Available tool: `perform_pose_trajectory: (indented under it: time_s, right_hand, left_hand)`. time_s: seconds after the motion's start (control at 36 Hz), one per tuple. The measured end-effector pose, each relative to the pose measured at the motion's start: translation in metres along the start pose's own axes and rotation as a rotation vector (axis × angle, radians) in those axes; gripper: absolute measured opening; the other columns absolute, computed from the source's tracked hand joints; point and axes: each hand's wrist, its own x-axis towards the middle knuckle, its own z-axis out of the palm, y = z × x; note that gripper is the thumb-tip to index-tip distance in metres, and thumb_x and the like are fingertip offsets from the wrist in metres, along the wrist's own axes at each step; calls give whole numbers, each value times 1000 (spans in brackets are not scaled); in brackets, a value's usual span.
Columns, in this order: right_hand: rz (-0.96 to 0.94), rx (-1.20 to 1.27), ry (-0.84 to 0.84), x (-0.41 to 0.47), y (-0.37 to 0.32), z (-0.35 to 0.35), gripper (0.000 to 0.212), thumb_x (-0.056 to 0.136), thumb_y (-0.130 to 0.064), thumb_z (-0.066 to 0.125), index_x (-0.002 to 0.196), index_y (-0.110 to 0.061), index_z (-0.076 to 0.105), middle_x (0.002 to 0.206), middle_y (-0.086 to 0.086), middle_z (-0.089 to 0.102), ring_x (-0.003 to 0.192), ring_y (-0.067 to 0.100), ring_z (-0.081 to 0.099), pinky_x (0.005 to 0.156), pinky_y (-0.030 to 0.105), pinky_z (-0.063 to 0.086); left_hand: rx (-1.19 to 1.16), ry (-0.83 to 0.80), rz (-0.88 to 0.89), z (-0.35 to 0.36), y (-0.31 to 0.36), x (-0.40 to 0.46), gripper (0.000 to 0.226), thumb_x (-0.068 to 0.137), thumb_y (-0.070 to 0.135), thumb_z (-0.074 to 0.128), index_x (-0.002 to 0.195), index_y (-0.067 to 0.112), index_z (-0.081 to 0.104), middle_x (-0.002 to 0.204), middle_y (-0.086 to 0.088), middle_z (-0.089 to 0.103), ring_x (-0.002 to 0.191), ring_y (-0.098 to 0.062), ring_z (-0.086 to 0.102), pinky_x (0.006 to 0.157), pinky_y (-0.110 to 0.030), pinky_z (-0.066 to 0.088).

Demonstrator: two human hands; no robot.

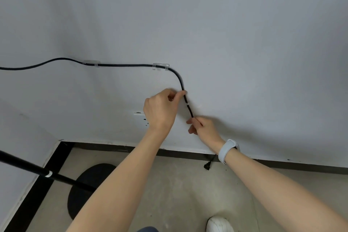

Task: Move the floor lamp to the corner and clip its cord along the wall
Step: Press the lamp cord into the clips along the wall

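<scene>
Grey wall (244, 34): both hands, left hand (160, 111) and right hand (204, 128), pinch the thin black cord (124, 65) with closed fingers (2 clear plastic clips (160, 66) hold); hard tugging could peel them.

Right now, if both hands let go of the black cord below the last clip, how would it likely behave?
The cord looks floppy: it curves freely past the clips. Released, it probably sags. Its plug already dangles near the floor.
</scene>
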Motion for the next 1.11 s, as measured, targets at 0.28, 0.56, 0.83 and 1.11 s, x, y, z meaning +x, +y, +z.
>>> perform_pose_trajectory:
  time_s: [0.28, 0.56, 0.83, 1.11]
  right_hand:
    - [206, 57, -197, -1, 18, 37, 25, 96, -20, 39, 101, -13, 63, 80, 6, 58, 78, 20, 56, 76, 28, 48]
    - [194, 510, -231, 4, 6, 64, 17, 98, -11, 39, 93, -8, 55, 79, 12, 62, 68, 20, 69, 64, 30, 60]
    - [140, 484, -55, 7, 25, 60, 19, 97, -9, 38, 88, -8, 55, 79, 12, 60, 72, 23, 66, 75, 36, 59]
    - [197, 151, -327, -12, 48, 91, 7, 91, -13, 52, 93, -11, 59, 65, 3, 50, 56, 13, 49, 50, 20, 41]
  left_hand:
    - [-107, -180, -114, -9, -59, -18, 22, 88, 34, 58, 75, 17, 65, 62, 5, 62, 61, -13, 58, 58, -27, 46]
    - [-264, -759, -402, -11, -140, -100, 32, 97, 3, 39, 128, 1, 48, 126, -9, 55, 117, -17, 48, 91, -7, 34]
    - [-262, -754, -454, -16, -185, -133, 20, 97, 9, 42, 96, 11, 62, 67, -2, 51, 67, -14, 51, 66, -19, 39]
    - [0, -608, -231, -7, -197, -124, 16, 91, 19, 56, 98, 16, 71, 87, -7, 72, 75, -20, 62, 64, -31, 45]
